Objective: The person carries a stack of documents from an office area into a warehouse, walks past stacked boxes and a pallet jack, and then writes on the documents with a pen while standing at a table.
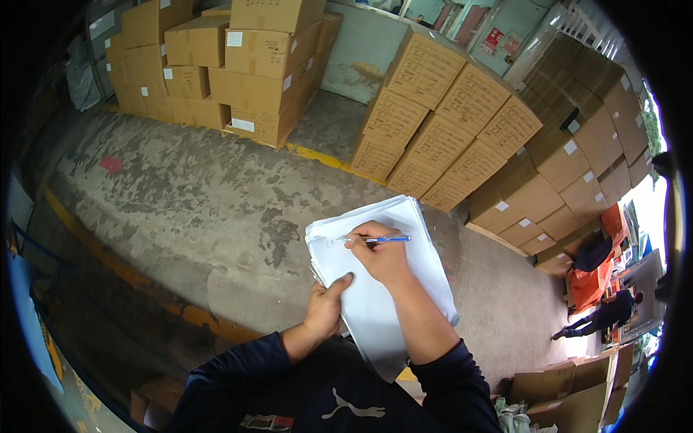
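- Near the upper left corner of the paper stack (pixel 372 310), the tip of a blue and silver pen (pixel 398 238) points left, beside some faint marks; whether it touches the top sheet I cannot tell.
- The pen lies across the upper part of the sheets, its back end toward their right edge.
- The right hand (pixel 382 258) has its fingers closed together around the pen, and its forearm crosses the stack from the lower right edge.
- The left hand (pixel 325 310) is clamped on the stack's left edge, thumb on top; its other fingers are mostly hidden.
- The stack is held in front of the body, above the concrete floor (pixel 180 216), its sheets slightly uneven along the top edge.
- Beyond the top edge of the paper, cartons with handwriting (pixel 426 72) stand piled by a yellow line (pixel 317 155) on the floor.
- Toward the floor's far left rise more brown cartons (pixel 253 86); at its right side, labelled cartons (pixel 563 169) and, farther off, a person in dark clothes (pixel 613 310).
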`<state>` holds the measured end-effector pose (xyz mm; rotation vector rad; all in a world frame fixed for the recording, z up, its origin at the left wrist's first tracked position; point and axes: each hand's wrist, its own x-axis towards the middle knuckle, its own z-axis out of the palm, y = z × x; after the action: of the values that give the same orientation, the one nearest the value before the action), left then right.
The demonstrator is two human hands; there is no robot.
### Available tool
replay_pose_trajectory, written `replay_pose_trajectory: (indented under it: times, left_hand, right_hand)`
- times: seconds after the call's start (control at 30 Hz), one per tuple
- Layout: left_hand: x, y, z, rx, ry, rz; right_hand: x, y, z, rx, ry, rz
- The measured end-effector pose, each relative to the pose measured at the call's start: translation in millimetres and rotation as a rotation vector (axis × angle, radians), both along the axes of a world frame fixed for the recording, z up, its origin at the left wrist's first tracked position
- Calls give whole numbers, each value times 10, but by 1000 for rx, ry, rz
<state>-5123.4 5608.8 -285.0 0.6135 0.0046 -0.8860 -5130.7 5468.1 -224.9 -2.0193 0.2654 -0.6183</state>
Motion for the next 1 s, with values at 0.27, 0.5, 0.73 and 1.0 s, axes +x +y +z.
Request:
replay_pose_trajectory:
  times: [0.27,0.5,0.73,1.0]
  left_hand:
    - [1,-10,-27,54,-9,-9]
    - [-11,-14,52,56,-36,7]
    - [-4,-5,41,28,-76,19]
    - [-13,-96,35,55,-60,14]
  right_hand:
    - [-16,9,70,-17,8,25]
    - [-30,6,136,-22,81,-5]
    - [-51,5,164,-35,4,2]
    - [-120,-20,230,-38,78,-62]
